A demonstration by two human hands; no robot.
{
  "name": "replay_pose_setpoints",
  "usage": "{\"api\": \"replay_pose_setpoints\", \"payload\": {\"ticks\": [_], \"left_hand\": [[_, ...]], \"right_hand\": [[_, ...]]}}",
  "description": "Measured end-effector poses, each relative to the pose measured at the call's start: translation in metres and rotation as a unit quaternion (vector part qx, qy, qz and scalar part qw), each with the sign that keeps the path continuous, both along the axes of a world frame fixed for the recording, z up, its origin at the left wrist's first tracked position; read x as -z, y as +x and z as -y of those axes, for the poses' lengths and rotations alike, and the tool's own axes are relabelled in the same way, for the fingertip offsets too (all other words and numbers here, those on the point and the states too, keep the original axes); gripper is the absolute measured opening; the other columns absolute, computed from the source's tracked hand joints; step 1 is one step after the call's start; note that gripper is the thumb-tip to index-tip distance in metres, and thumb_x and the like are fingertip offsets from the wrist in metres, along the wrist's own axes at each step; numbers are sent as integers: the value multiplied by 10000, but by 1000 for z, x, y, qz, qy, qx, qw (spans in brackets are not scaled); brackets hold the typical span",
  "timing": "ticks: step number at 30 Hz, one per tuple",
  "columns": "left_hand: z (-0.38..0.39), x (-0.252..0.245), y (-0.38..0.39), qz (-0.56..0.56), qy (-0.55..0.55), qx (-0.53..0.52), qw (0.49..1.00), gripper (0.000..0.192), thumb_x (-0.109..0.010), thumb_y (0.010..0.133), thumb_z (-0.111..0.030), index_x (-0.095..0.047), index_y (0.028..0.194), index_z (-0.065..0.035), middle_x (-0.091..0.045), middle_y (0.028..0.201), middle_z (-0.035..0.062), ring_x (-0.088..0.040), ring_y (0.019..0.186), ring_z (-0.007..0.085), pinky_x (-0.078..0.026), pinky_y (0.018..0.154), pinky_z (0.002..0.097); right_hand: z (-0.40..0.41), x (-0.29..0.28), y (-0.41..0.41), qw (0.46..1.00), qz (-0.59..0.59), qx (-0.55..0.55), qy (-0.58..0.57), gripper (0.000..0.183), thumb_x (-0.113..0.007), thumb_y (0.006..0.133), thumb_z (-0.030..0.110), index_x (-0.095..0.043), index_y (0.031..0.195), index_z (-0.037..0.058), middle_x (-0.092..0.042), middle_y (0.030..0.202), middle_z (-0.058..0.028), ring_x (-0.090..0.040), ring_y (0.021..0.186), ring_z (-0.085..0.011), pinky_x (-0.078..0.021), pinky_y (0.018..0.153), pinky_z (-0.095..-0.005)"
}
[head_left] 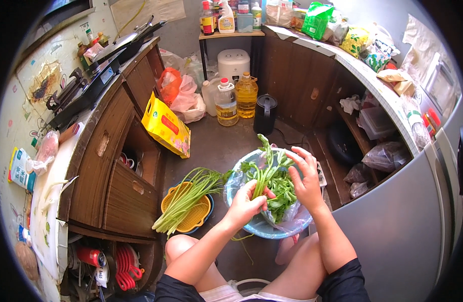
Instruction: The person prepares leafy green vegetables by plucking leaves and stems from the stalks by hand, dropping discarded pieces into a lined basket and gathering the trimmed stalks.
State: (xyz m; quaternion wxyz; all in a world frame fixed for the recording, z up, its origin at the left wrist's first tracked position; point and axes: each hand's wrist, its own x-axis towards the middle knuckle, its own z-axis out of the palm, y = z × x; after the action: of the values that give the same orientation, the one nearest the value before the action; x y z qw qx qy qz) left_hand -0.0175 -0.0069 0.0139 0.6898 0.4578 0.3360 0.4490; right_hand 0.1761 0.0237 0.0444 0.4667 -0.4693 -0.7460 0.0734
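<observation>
My left hand (248, 204) grips a small bunch of leafy green stems (262, 179), likely celery, its leafy tops pointing away from me. With fingers spread, my right hand (306, 179) is beside the leaves and appears to hold nothing. Beneath both hands stands a blue basin (267, 234) lined with a clear plastic bag (297, 219). Loose green leaves (282, 196) lie in the bag. To the left, a larger bundle of long green stalks (186, 200) rests across a yellow colander (195, 215), which is set in a blue bowl (211, 205).
A yellow printed bag (166, 126), oil bottles (246, 96) and a black electric kettle (265, 115) stand on the floor beyond the basin. Wooden cabinets (103, 162) line the left, and a grey refrigerator (393, 226) is close on my right. Fallen stems lie near my feet.
</observation>
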Motion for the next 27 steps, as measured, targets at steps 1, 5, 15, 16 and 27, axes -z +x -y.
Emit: {"api": "replay_pose_setpoints", "payload": {"ticks": [1,5,15,16,27], "left_hand": [[0,0,0,-14,2,11,1000,131,-543,899,-89,-548,1021,-40,-617,916,36,-522,628,59,-381,510,183],[0,-3,-3,-65,-16,15,998,169,-538,946,-182,-579,1001,-27,-625,921,51,-524,619,68,-376,497,186],[3,2,-1,-158,86,-6,984,204,-576,934,-206,-627,960,-10,-647,814,13,-496,572,46,-400,528,188],[3,1,-2,-182,90,-7,979,199,-570,934,-199,-623,960,-9,-639,797,11,-494,572,47,-405,534,192],[-8,7,-12,50,-122,57,990,218,-584,895,-214,-556,997,-23,-609,792,52,-532,583,83,-389,483,216]], "right_hand": [[0,0,1,1000,-24,-15,0,296,-621,829,67,-641,1124,84,-539,1220,-118,-462,1149,-308,-364,989,-398],[5,-5,-4,998,-24,-54,6,234,-623,832,76,-672,1060,78,-572,1174,-112,-473,1135,-304,-363,981,-393],[7,-2,-3,990,139,12,27,281,-664,761,74,-687,1024,168,-520,1271,-82,-420,1208,-303,-283,1017,-455],[9,-4,-2,988,151,14,40,175,-678,756,97,-692,922,152,-533,1260,-75,-428,1204,-301,-266,1020,-476],[24,-23,-26,969,155,66,181,99,-701,746,127,-634,818,116,-610,1088,-5,-518,1096,-226,-290,1002,-515]]}}
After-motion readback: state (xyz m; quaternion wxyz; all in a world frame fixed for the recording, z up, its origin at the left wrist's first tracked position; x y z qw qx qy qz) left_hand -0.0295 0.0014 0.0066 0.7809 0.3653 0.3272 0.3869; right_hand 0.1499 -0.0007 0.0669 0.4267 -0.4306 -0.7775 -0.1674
